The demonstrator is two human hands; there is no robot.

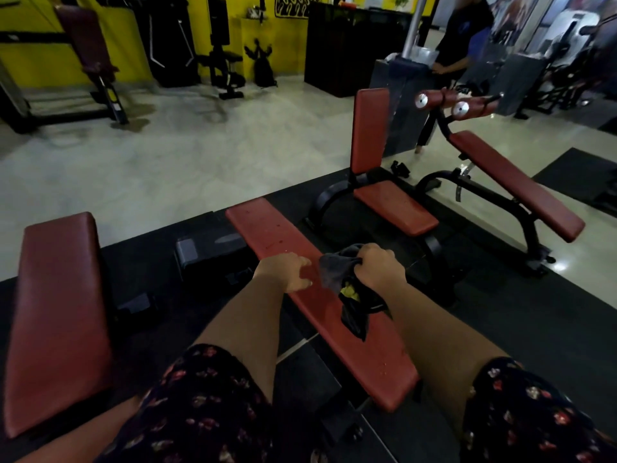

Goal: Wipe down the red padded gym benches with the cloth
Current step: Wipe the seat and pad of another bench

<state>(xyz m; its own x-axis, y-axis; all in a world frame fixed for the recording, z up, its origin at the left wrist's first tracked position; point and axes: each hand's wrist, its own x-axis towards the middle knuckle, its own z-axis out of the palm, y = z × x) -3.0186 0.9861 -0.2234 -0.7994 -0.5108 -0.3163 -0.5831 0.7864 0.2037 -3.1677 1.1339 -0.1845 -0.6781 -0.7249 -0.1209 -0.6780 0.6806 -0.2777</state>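
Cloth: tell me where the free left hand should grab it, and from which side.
Best pinch the loose flap of the cloth that fans out left of the right hand, coming from the left with the left hand. The right hand bunches the top and the tail hangs over the flat bench; that flap is the free edge nearest the left hand.

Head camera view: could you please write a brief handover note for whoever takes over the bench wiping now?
Left hand: relaxed, empty, above the long flat red padded bench.
Right hand: grips the bunched dark grey cloth over that bench.
Done: no bench visibly finished; droplets show on it and on the red upright-backed seat.
To do: wipe these, the red pad at left and the inclined red bench.
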